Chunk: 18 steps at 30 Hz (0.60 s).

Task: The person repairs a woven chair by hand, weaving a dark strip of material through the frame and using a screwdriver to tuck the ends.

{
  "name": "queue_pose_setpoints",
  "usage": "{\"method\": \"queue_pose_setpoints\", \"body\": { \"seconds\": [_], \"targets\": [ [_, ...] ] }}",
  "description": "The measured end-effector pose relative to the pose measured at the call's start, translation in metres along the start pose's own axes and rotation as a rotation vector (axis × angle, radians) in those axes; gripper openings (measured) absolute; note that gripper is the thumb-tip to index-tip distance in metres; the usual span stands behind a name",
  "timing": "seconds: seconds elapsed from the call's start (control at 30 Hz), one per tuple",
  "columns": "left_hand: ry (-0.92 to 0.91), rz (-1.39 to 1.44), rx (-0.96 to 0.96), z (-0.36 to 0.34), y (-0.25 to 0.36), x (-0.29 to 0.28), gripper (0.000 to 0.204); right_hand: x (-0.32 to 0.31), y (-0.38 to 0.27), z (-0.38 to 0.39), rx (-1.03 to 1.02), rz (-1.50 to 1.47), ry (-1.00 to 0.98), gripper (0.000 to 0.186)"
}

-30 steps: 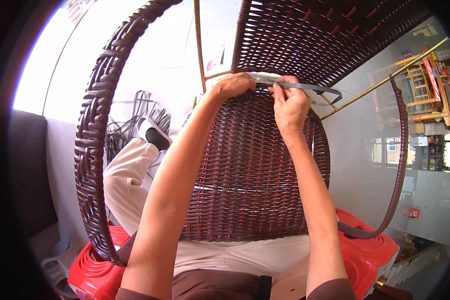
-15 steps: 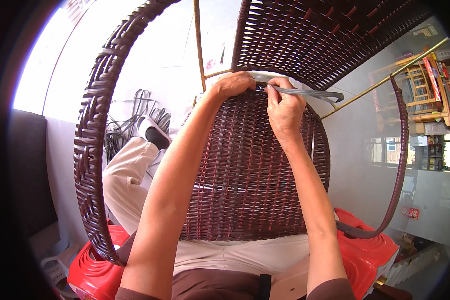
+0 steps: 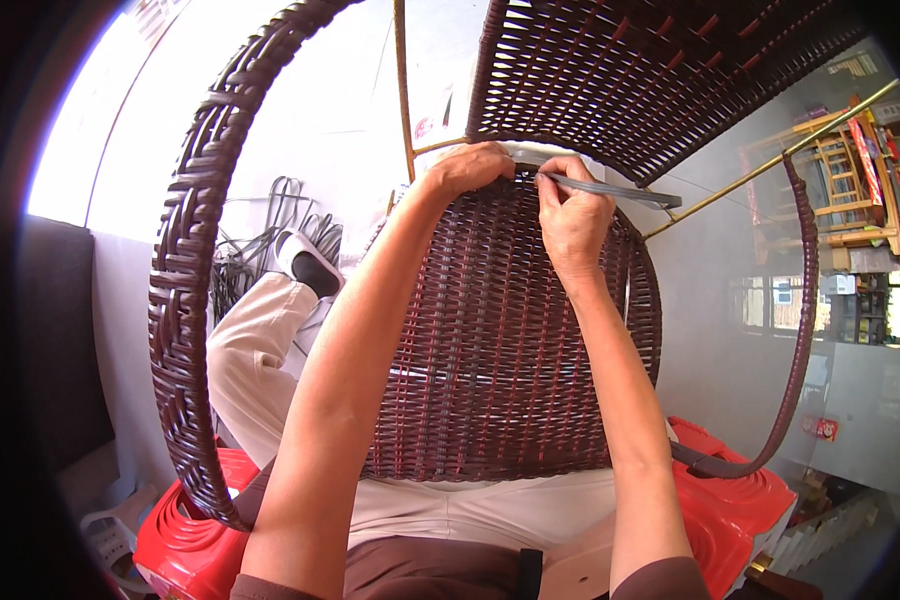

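Note:
A chair of dark brown woven plastic rattan lies before me. Its rounded seat panel (image 3: 490, 330) reaches from my lap up to my hands. At the seat's far edge my left hand (image 3: 473, 168) is closed over the rim, its fingertips partly hidden. Just right of it, my right hand (image 3: 578, 218) pinches a flat grey weaving strip (image 3: 625, 190) between thumb and fingers. The strip meets the rim between both hands, and its loose length sticks out to the right, folded back at the end.
The woven backrest (image 3: 630, 75) rises beyond the seat. A thick braided arm (image 3: 185, 250) curves along the left, a thinner one (image 3: 808, 300) along the right. Bare metal rods (image 3: 750, 170) join the frame. Red plastic stools (image 3: 735, 510) flank me. Loose strips (image 3: 245, 260) lie by my foot.
My right hand has shifted very slightly right, away from the left hand, still pinching the strip. The strip's loose end has dipped a little. The left hand keeps its place.

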<state>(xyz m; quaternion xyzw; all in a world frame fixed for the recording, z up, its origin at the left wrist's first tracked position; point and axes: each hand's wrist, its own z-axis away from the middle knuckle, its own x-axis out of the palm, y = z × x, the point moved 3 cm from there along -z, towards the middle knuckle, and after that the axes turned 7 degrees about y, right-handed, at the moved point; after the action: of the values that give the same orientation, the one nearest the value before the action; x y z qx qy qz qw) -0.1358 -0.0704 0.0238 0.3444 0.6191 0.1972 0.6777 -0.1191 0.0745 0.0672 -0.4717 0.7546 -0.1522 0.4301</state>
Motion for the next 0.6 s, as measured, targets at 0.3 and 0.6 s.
{"method": "queue_pose_setpoints", "body": {
  "seconds": [0.3,0.6],
  "targets": [
    [-0.009,0.028,-0.022,-0.002,-0.007,0.004,0.022,0.005,-0.003,0.001,-0.125,0.011,0.028,0.011],
    [0.013,0.163,-0.072,-0.002,-0.012,0.005,0.024,0.014,0.006,0.010,-0.160,0.093,0.030,0.012]
  ]
}}
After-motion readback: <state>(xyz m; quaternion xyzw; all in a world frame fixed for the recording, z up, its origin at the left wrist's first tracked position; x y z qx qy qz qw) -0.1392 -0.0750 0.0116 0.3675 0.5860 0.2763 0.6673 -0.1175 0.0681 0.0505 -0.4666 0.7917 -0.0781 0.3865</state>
